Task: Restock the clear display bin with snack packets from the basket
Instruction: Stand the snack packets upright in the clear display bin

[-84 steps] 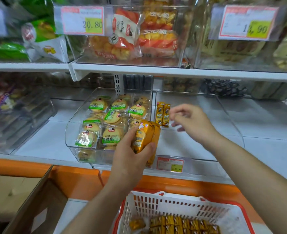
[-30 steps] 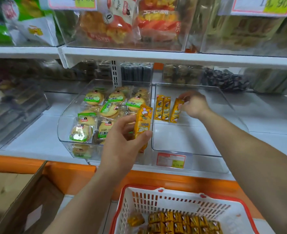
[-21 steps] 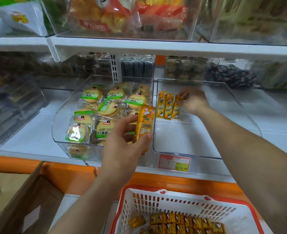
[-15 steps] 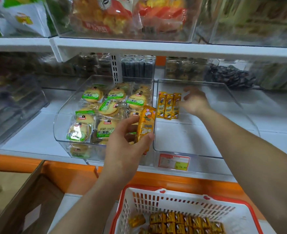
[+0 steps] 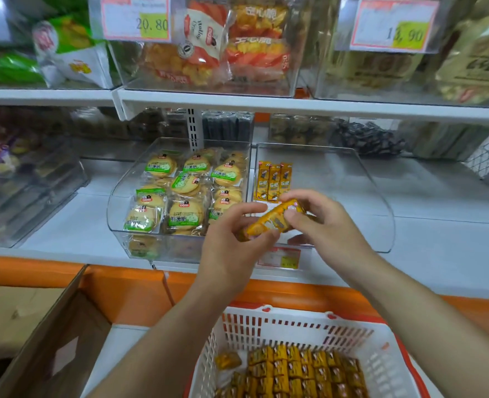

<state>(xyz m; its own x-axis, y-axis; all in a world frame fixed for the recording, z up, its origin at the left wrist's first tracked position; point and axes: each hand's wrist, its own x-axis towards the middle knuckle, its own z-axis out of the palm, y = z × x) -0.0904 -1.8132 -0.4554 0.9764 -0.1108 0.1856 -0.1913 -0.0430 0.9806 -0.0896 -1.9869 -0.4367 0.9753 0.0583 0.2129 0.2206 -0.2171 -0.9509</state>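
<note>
Packet: a yellow packet (image 5: 269, 222) is held tilted in the air, just in front of the bin and above the basket. Whether it is one packet or a few stacked, I cannot tell.
Left hand: the left hand (image 5: 231, 242) curls its fingers and thumb round the packet's lower end.
Right hand: the right hand (image 5: 326, 222) pinches the upper end with its fingertips, so both hands meet on the one packet.
Bin: the clear bin (image 5: 381, 202) sits on the shelf, with a row (image 5: 272, 182) of three packets side by side at its back left.
Basket: the basket (image 5: 295, 326), white with a red rim, is below the hands, with many more yellow packets (image 5: 303, 369) inside.
Handling: the packet is probably light, with a thin, glossy and slippery wrapper. The filling may crush, so a light pinch across the long edges or at an end seal should suit it.
Surface: the bin floor is smooth plastic. Packets would likely slide on it, so it seems best to butt each one against the row.
Room: the shelf (image 5: 444, 242) is white. A biscuit bin (image 5: 117, 202) stands just beside the bin on the left, an upper shelf (image 5: 295, 106) hangs overhead, and a box (image 5: 50, 340) is low on the left.
</note>
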